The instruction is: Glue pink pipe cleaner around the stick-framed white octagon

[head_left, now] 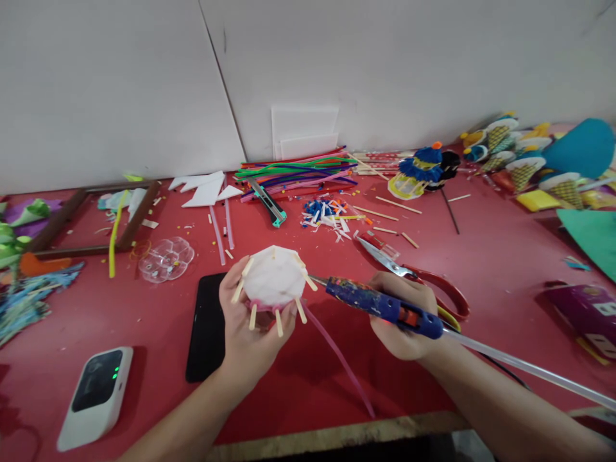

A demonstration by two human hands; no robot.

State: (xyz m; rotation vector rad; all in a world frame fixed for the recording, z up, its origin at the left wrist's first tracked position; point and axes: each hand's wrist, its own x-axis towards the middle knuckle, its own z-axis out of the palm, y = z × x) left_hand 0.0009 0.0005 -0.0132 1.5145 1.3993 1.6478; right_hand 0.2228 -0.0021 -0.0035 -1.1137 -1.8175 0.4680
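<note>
My left hand is closed around a small white foam piece with several short wooden sticks poking out of its rim. My right hand grips a blue hot glue gun, a clear glue stick trailing from its back. The gun's metal nozzle touches the right edge of the foam piece. Both hands hover low over the red table.
Red-handled scissors lie behind my right hand. A black phone and a pink straw lie under my hands. A white device sits front left. Coloured straws, a utility knife, a clear palette and craft figures lie farther back.
</note>
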